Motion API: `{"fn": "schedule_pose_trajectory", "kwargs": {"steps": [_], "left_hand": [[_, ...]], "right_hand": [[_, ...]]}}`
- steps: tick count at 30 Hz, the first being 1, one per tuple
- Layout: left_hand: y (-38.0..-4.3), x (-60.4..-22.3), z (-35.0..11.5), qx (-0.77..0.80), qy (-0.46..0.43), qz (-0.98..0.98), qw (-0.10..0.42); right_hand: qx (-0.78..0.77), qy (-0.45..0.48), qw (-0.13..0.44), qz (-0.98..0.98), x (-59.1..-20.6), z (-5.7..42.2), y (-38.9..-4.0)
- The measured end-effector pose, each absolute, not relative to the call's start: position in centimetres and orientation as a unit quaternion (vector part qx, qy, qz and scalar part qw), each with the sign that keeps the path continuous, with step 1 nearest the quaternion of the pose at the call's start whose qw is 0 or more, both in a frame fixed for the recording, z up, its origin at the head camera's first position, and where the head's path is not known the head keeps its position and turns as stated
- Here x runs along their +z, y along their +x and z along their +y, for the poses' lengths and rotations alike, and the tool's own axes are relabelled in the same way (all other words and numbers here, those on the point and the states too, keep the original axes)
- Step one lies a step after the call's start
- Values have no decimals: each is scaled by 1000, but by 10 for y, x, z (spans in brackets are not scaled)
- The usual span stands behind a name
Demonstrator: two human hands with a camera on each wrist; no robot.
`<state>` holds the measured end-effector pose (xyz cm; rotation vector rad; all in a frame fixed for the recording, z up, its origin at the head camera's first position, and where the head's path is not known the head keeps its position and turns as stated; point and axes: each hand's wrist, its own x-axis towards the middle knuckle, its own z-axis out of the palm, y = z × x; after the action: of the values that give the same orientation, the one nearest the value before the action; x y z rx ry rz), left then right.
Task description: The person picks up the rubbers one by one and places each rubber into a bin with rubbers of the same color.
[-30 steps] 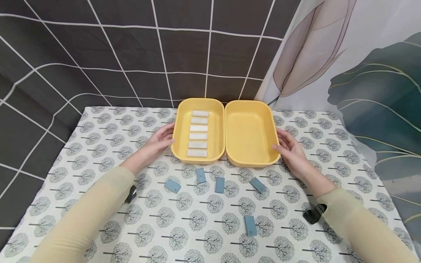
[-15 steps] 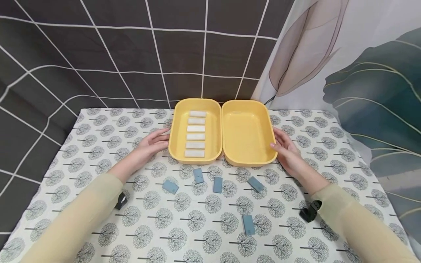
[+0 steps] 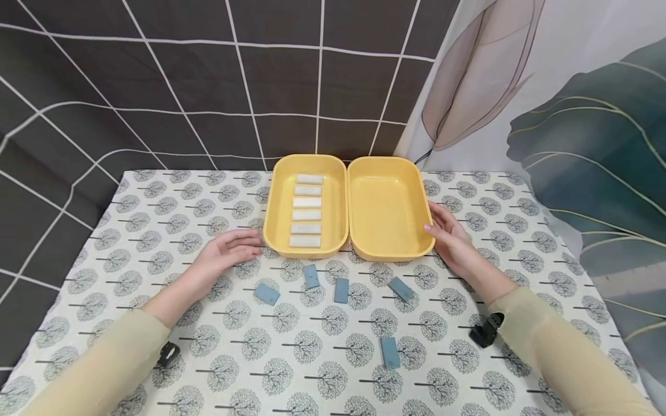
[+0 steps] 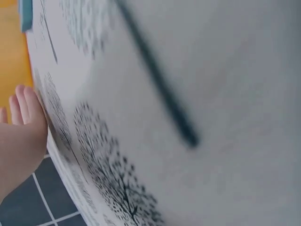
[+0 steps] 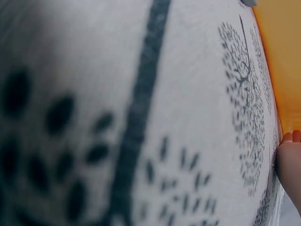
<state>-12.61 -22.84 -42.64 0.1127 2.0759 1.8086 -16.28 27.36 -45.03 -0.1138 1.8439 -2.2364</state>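
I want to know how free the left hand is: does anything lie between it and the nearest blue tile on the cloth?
Nothing visible does. The left hand rests open on the tablecloth beside the left yellow tray, and the nearest blue tile lies just toward the person, with only bare cloth between them.

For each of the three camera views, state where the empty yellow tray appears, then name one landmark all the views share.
Head view: the empty yellow tray sits at centre, the right one of two trays, with the right hand at its right edge.
Left wrist view: a yellow strip shows at the top left edge, but which tray it is cannot be told.
Right wrist view: a yellow strip at the right edge, above the fingertips.
Shared landmark: the tree-print tablecloth.
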Motion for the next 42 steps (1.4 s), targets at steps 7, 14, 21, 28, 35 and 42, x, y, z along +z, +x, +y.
{"fn": "schedule_pose_trajectory", "kwargs": {"steps": [7, 14, 21, 28, 35, 42], "left_hand": [[-105, -424, -224, 590, 59, 787, 171], [-94, -429, -219, 543, 110, 819, 150], [-93, -432, -213, 447, 185, 870, 100], [-91, -433, -213, 386, 214, 893, 92], [-88, -433, -208, 358, 242, 897, 93], [-84, -432, -204, 287, 290, 911, 66]], "right_hand": [[-760, -39, 121, 638, -450, 274, -164], [-765, -38, 120, 631, -450, 275, -163], [-770, -43, 117, 626, -452, 274, -164], [-770, -47, 117, 626, -452, 273, -164], [-764, -48, 121, 631, -451, 273, -165], [-758, -48, 122, 639, -452, 274, -165]]}}
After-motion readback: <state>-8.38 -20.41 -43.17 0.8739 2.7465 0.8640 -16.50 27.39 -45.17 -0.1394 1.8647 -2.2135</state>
